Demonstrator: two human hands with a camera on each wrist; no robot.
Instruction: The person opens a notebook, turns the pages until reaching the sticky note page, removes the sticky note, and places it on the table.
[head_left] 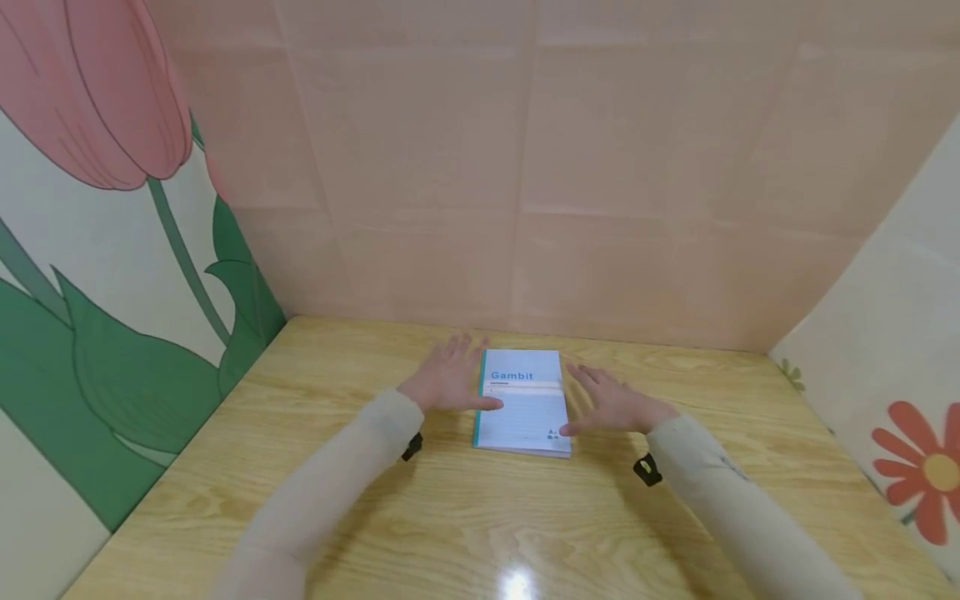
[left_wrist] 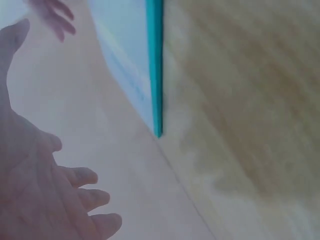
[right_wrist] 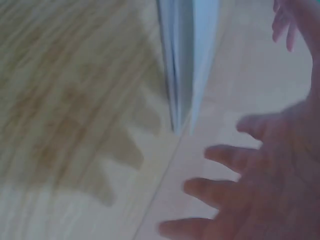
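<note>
A light blue notebook (head_left: 522, 417) marked "Gambit" lies closed on the wooden table, its teal spine (left_wrist: 155, 70) toward my left hand. My left hand (head_left: 448, 377) hovers at the notebook's left edge with fingers spread, the thumb overlapping the cover in the head view. On the other side, my right hand (head_left: 611, 400) is held with spread fingers, its thumb tip right at the lower right edge. Page edges (right_wrist: 175, 75) show in the right wrist view, with the cover standing slightly apart from them. Neither hand holds anything.
The wooden table (head_left: 450, 517) reaches back to a pinkish covered wall (head_left: 517, 167). Side panels carry a printed tulip (head_left: 112, 92) at left and a red flower (head_left: 930, 471) at right. Each wrist wears a small black device (head_left: 647, 470).
</note>
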